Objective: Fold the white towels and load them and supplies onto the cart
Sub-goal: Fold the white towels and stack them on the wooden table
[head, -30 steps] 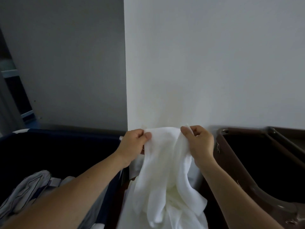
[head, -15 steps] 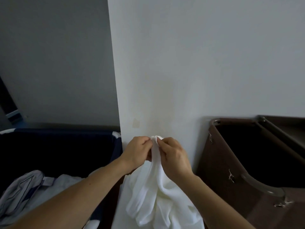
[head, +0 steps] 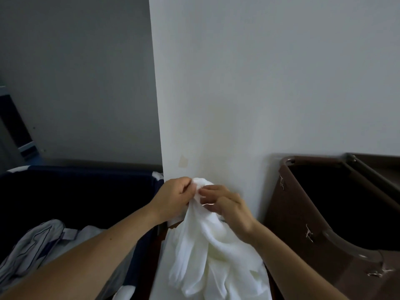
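Moved since earlier: both hands, apart with the towel's top edge stretched between them a second ago, have come together, so the two corners now meet.
Left hand: the left hand (head: 175, 197) has its fingers curled round the bunched top of the white towel (head: 207, 252).
Right hand: the right hand (head: 227, 204) pinches the same top edge between thumb and fingertips, touching the left hand's grip.
Towel: it is held up in front of the white wall (head: 238, 83) and hangs loose and rumpled below the hands, its lower end running out of view.
Done so far: judging by the joined corners, only a first halving of this towel is under way; no folded towel shows anywhere.
Left to do: finish the fold, then load towels and supplies; neither supplies nor a loaded cart are visible.
Nearby: a dark blue hamper (head: 75, 176) on the left holds striped linen (head: 32, 245). A brown bin (head: 303, 213) stands on the right, its inside dark. Whether it belongs to the cart cannot be told.
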